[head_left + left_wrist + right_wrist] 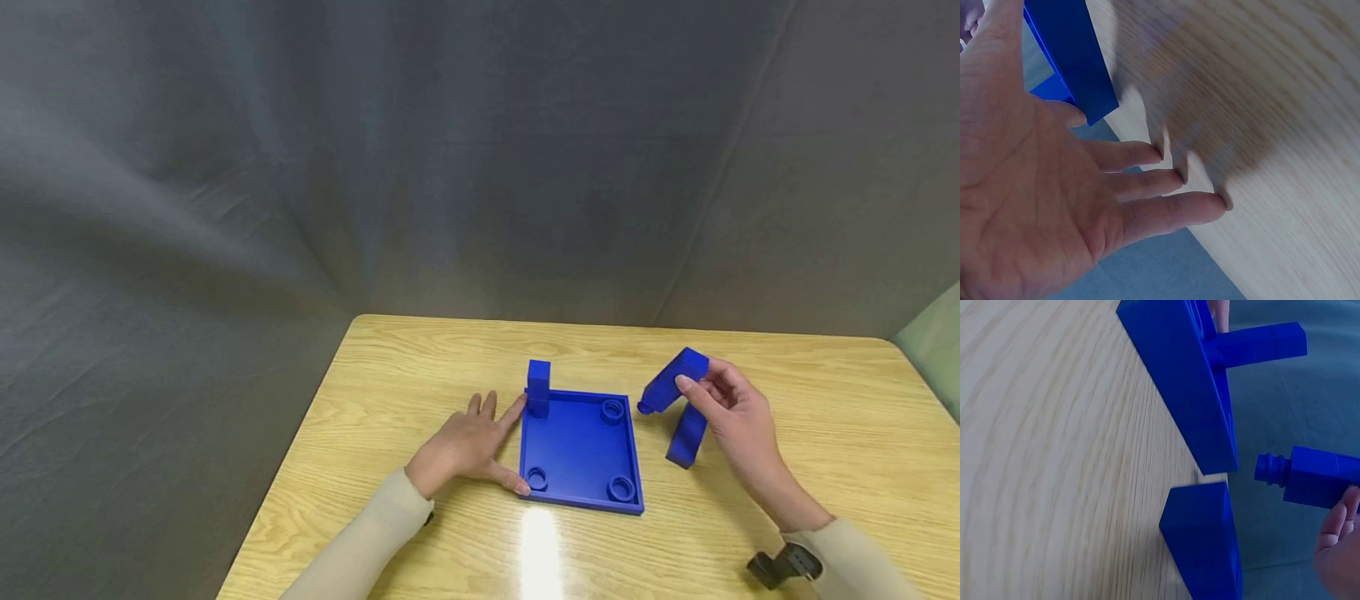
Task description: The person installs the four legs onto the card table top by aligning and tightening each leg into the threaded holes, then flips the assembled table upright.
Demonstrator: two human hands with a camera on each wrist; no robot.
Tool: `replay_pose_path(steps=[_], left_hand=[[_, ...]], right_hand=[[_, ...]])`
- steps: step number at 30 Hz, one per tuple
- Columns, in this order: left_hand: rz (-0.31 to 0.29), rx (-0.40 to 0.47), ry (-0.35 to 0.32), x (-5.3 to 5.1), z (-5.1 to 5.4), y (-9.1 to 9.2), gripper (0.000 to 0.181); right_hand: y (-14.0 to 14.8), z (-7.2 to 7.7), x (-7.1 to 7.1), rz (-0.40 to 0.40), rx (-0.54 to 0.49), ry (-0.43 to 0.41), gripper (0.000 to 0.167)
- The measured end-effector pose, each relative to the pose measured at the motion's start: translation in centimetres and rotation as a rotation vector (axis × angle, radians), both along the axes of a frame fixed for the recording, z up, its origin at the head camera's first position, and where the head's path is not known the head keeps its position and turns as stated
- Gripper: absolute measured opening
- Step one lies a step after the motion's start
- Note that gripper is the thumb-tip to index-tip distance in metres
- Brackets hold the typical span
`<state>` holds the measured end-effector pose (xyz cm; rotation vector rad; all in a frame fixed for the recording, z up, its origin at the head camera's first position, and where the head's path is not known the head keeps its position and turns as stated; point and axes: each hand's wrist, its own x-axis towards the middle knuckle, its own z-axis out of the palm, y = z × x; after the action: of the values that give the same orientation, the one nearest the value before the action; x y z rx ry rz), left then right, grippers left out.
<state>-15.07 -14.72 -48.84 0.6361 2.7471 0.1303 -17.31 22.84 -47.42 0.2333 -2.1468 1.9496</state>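
A square blue tray-like base (577, 450) lies on the table with round sockets at three corners. At its far left corner a blue leg (538, 387) stands upright, also seen in the right wrist view (1260, 345). My left hand (468, 446) has its fingers spread, thumb and index touching the base's left side. My right hand (738, 412) pinches a second blue leg (675, 382) above the table, right of the base, its threaded end (1271, 469) pointing toward the base. Below it a further blue block (687, 437) lies on the table.
The wooden table (390, 367) extends around the base, its far edge against a grey curtain (480, 167). A black device (787, 567) is on the right wrist.
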Motion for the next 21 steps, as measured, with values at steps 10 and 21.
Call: replay_pose_path(steps=[10, 21], left_hand=[[0.003, 0.011, -0.008, 0.0, 0.1, 0.2, 0.142], [-0.009, -0.021, 0.001, 0.0, 0.1, 0.2, 0.142]], right_hand=[[-1.7, -0.2, -0.6, 0.035, -0.005, -0.047, 0.024], [-3.1, -0.4, -0.9, 0.046, 0.131, -0.057, 0.03]])
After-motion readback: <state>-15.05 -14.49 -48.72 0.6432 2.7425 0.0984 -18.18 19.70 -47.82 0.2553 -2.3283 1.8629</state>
